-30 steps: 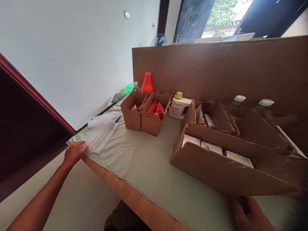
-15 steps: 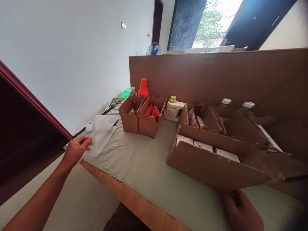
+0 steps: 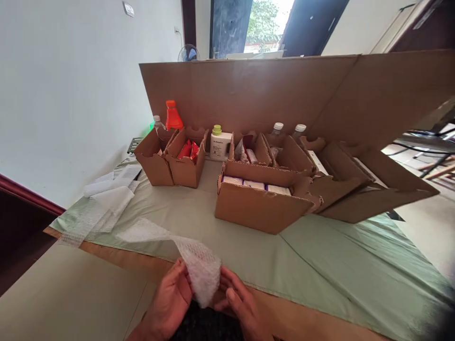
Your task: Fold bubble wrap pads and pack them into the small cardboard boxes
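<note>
A twisted strip of bubble wrap (image 3: 201, 267) is held up at the table's front edge, its far end trailing left over the cloth. My left hand (image 3: 172, 298) grips the strip's left side, some fingers hidden behind it. On the other side, my right hand (image 3: 240, 300) has its fingers curled at the wrap's right edge, the thumb raised apart. Whether anything lies inside the wrap cannot be seen. More sheets of bubble wrap (image 3: 113, 203) lie at the table's left end.
Cardboard bins (image 3: 186, 177) line the back, some with red packets (image 3: 188, 150). A longer bin (image 3: 252, 206) holds white packs (image 3: 254, 184). Behind stand a white jug with a green cap (image 3: 220, 144), a red bottle (image 3: 173, 116) and a tall cardboard panel (image 3: 249, 87).
My left hand has come from the left-end sheets to the front middle with a strip of bubble wrap. My right hand has joined it there. The view has turned right.
</note>
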Available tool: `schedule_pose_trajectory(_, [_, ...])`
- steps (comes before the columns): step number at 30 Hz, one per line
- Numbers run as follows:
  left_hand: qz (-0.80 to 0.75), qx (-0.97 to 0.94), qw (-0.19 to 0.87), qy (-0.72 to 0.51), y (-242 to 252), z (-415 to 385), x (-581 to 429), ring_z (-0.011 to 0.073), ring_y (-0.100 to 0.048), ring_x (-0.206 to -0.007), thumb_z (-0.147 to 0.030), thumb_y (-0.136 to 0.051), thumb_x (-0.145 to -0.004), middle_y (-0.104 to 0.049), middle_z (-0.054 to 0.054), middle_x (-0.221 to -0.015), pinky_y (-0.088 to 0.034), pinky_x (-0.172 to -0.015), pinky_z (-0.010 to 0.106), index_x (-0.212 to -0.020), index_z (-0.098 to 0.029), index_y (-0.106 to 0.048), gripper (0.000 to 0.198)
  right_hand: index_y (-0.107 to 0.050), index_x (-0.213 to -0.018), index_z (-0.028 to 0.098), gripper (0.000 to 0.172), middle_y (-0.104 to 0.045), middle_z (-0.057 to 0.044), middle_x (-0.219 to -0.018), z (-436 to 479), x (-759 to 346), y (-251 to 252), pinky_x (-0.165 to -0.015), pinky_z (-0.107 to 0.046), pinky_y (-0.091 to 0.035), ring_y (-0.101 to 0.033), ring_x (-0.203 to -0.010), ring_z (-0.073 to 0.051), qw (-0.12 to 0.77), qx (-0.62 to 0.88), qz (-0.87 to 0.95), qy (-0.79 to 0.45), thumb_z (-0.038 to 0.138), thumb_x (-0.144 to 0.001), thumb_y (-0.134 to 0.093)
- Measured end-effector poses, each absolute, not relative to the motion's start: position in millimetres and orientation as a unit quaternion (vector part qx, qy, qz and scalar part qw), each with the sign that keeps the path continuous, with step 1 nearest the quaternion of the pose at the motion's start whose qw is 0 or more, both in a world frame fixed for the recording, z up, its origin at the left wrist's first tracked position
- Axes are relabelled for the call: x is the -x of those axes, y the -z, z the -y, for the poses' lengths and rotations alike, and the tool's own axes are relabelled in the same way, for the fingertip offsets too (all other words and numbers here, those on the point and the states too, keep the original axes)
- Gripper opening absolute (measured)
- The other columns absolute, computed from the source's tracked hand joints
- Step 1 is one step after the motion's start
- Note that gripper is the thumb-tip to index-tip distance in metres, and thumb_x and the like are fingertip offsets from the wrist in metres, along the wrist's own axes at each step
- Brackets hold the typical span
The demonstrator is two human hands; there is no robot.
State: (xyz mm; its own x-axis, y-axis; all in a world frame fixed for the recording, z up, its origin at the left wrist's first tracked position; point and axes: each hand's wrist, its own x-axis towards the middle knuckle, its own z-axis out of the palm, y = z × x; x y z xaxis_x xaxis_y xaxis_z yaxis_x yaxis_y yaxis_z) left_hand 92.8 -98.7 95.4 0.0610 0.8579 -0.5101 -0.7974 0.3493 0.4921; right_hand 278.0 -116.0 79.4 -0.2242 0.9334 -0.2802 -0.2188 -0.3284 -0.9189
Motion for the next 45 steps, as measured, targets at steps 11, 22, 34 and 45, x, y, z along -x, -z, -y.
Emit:
schedule_pose_trajectory(11, [-0.341,-0.060,0.762,-0.548,-73.2,119.3,-74.3,0.0281,-0.070,-0.108,-0.019,-0.067,-0.065,-0.078,0.007,-0.107,-0.052,-0.104,0.047,-0.079,-0.020,-0.075,0.016,-0.062,-0.124,0.024,0.064,-0.073,-0.003,-0.087,93.7,-286.3,-91.6,-0.070,-0.032,-0.055,-0.067,-0.075,-0.021,0.512,0.512,0.255,-0.641,0.052,-0.071,-0.084])
schedule_pose_trajectory(22, [-0.547,-0.125,0.563,-0.607,-91.7,59.2,-27.8,0.0151,-0.072,-0.078,-0.018,-0.084,-0.059,-0.079,0.000,-0.085,-0.059,-0.071,0.023,-0.081,-0.017,-0.074,0.024,-0.081,-0.103,0.024,0.038,-0.076,-0.006,-0.089,104.7,-377.2,-121.2,-0.063,-0.029,-0.055,-0.065,-0.071,-0.020,0.448,0.663,0.493,-0.341,0.052,-0.080,-0.070])
schedule_pose_trajectory(34, [-0.672,-0.302,0.484,-0.472,-76.8,73.1,-16.9,0.0249,-0.071,-0.086,-0.047,-0.087,-0.056,-0.070,0.006,-0.101,-0.060,-0.069,0.035,-0.132,-0.022,-0.053,0.087,-0.078,-0.102,0.021,0.033,-0.069,-0.016,-0.128,85.2,-452.4,-72.7,-0.102,-0.054,-0.049,-0.063,-0.116,-0.033,0.362,0.730,0.580,0.016,0.040,-0.090,-0.055])
schedule_pose_trajectory(45, [-0.487,-0.800,0.192,-0.291,-56.4,44.3,-94.6,0.0356,-0.062,-0.118,-0.025,-0.055,-0.086,-0.071,0.012,-0.125,-0.049,-0.102,0.056,-0.111,-0.028,-0.075,0.032,-0.069,-0.123,0.022,0.041,-0.059,-0.012,-0.145,63.4,-313.2,-75.2,-0.104,-0.050,-0.049,-0.053,-0.134,-0.031,0.240,0.580,0.771,-0.111,0.009,-0.087,-0.052])
